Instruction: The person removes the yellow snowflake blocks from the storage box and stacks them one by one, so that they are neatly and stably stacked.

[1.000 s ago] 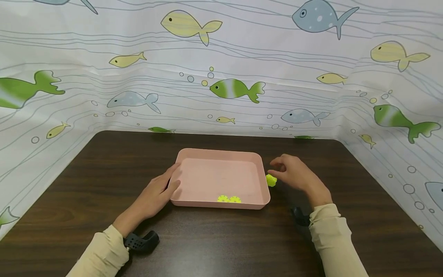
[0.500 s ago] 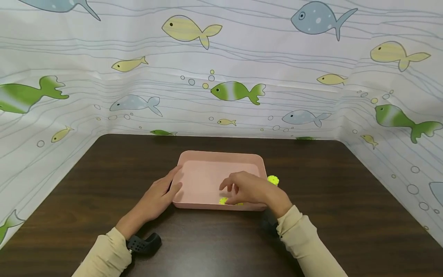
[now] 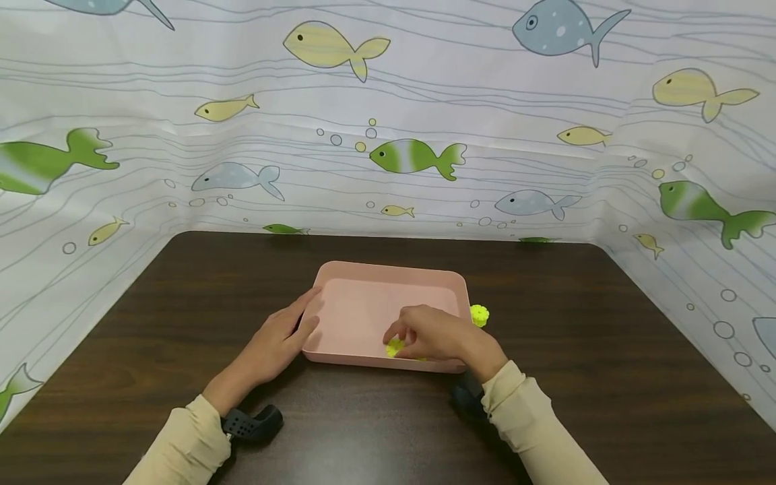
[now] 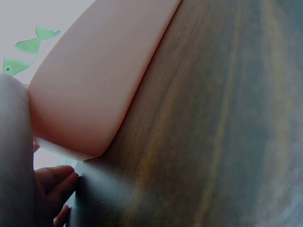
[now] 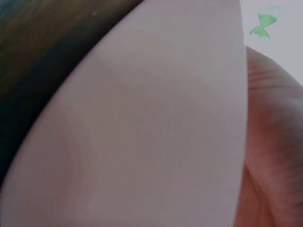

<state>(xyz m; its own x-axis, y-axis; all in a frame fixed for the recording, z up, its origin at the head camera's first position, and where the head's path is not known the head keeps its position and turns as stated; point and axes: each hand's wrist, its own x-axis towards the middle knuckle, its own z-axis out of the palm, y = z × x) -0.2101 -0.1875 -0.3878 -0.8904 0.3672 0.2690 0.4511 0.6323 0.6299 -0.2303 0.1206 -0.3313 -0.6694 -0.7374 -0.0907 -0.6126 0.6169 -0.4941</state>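
Note:
A shallow pink tray (image 3: 358,306) sits on the dark table. My left hand (image 3: 269,350) rests at its left side, its fingers fairly straight and thumb by the rim; in the left wrist view, some fingers (image 4: 57,182) show past the tray's corner. Inside the tray, near the front wall, my right hand (image 3: 433,333) pinches a yellow notched disc (image 3: 395,347) between thumb and fingers. A sliver of a second yellow disc shows under that hand, the rest covered. In the right wrist view the tray's wall (image 5: 156,113) hides the fingertips.
Just outside the tray's right wall lies another bright yellow scalloped piece (image 3: 479,315). The brown table (image 3: 339,424) extends around the tray. A white sheet (image 3: 242,40) printed with fish rises along the back and sides.
My right hand has come from right of the tray to inside it, and its fingers have since closed on a yellow disc. The left hand has stayed at the tray's left side.

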